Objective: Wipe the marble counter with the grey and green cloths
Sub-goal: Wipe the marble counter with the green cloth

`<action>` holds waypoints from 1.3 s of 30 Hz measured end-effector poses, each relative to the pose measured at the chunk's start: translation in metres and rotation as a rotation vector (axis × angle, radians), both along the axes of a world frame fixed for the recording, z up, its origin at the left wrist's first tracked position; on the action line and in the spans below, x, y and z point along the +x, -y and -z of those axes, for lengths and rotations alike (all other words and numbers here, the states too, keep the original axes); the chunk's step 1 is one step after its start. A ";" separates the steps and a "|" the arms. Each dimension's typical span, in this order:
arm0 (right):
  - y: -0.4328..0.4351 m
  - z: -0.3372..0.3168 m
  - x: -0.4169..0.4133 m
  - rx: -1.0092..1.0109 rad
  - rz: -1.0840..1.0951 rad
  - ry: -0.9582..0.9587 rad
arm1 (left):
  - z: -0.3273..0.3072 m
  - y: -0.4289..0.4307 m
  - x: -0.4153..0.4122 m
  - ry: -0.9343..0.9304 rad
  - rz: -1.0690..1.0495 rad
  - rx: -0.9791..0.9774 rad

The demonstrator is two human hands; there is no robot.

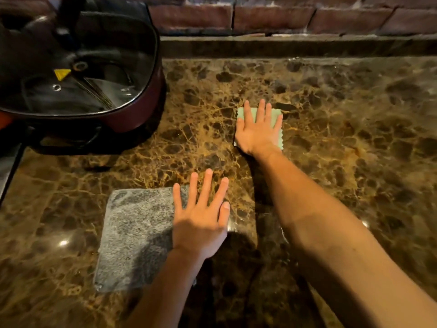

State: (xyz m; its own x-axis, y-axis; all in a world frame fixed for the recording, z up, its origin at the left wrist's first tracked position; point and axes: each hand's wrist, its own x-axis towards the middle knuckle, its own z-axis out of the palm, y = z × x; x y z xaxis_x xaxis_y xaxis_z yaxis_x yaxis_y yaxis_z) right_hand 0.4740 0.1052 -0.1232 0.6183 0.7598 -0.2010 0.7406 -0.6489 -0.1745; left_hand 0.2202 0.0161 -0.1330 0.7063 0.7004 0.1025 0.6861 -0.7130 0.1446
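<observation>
Simultaneously, a person works two cloths across a brown, veined marble counter (pixel 343 129), both arms bare and reaching away from the body. The left hand (pixel 201 216) lies palm-down, fingers straight and spread, on the right-hand part of the grey cloth (pixel 134 237), which sits flat near the front of the counter; the fingertips reach past the cloth's far edge over bare marble, and the cloth's right edge is hidden beneath the hand. The right hand (pixel 259 131), on a more fully extended arm, presses flat with fingers splayed on the smaller green cloth (pixel 241 112), farther back and to the right, its scalloped edge showing beside the little finger. Neither hand curls around its cloth.

An electric cooking pot (pixel 82 67) with a glass lid and maroon body occupies the far-left corner, well apart from the green cloth and somewhat beyond the grey one. The counter's left edge (pixel 11 166) runs close to the pot's base. A raised stone ledge (pixel 283 47) bounds the back, under a brick wall (pixel 283 17). Open marble stretches to the right of both hands and between the two cloths.
</observation>
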 end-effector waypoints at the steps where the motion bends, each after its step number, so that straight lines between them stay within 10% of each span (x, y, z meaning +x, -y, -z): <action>1: 0.008 -0.001 -0.002 0.001 -0.019 0.006 | -0.001 0.001 0.000 -0.013 -0.002 -0.013; 17: 0.361 -0.014 -0.215 0.040 -0.096 0.101 | -0.011 -0.004 0.007 -0.224 -0.067 -0.155; 39: 0.258 -0.002 -0.108 0.033 -0.099 0.084 | -0.004 0.023 0.038 -0.093 -0.021 -0.195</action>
